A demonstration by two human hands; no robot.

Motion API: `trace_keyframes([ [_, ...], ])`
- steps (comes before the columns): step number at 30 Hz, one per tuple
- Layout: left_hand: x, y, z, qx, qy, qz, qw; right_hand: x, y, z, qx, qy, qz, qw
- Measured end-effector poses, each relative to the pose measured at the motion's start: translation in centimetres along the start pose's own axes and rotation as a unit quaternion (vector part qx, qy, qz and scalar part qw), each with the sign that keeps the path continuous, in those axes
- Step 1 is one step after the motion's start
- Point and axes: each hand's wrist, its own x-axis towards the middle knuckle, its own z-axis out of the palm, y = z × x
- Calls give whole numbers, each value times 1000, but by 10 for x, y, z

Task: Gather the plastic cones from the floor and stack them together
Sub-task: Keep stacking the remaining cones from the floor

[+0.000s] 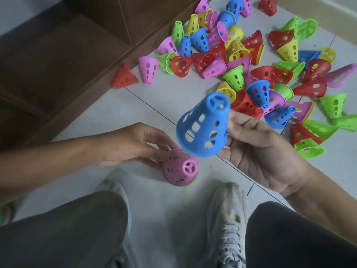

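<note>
The right hand [257,151] grasps a perforated blue plastic cone [202,126] in the air, tilted, just above the pink perforated plastic cone [178,168] gripped by the left hand's [131,146] curled fingers, while many coloured plastic cones [241,60] lie scattered on the pale tiled floor [170,93] beyond.

I count two hands: the left hand [133,146] and the right hand [258,149]. Each holds cones: one blue cone [202,126] in the right, one pink cone [179,168] in the left. The loose pile of cones [241,60] on the floor exceeds fifty; exact count undeterminable. Two shoes [228,215] show.
</note>
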Motion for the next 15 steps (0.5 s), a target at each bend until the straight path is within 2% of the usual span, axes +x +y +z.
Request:
trace_keyframes([
  [3, 6, -7, 1, 13, 24, -3, 1000, -3, 10, 0, -23, -11, 24, 999],
  [9, 13, -11, -5, 16, 70, 5, 997, -4, 26, -3, -107, 21, 79, 991],
  [12, 15, -11, -11, 46, 116, 22, 992, -4, 33, -5, -139, 32, 81, 986],
  [15, 11, -14, -10, 48, 120, 12, 992, -4, 41, -6, -168, 49, 73, 982],
])
